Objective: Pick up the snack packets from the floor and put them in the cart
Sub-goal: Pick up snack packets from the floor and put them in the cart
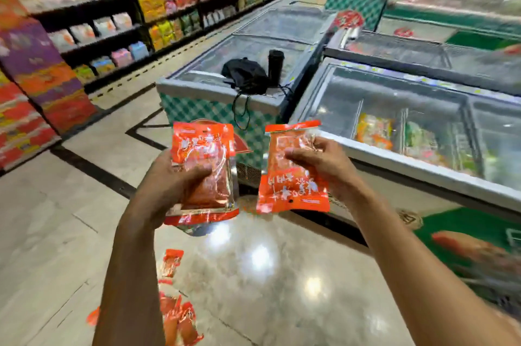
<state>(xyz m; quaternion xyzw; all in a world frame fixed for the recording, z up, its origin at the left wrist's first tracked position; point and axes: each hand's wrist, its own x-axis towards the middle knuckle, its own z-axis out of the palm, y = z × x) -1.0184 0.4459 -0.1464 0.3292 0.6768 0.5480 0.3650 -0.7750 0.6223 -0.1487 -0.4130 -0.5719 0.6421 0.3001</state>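
My left hand (172, 176) grips an orange snack packet (204, 148) upright, thumb across its front. My right hand (318, 159) holds a second orange packet (293, 190) upside down, fingers curled over its upper half. Both packets are raised at chest height over the shiny floor. Several more orange packets (177, 317) lie on the floor by my left forearm, one (171, 262) a little farther off. A blurred dark shape at the right edge (496, 275) may be the cart; I cannot tell.
Glass-topped chest freezers (394, 120) stand ahead and right. A black bag (245, 75) and a dark tumbler (275, 66) sit on the nearer freezer lid. Stocked shelves (112, 21) line the left. Polished tile floor (267, 275) lies between them.
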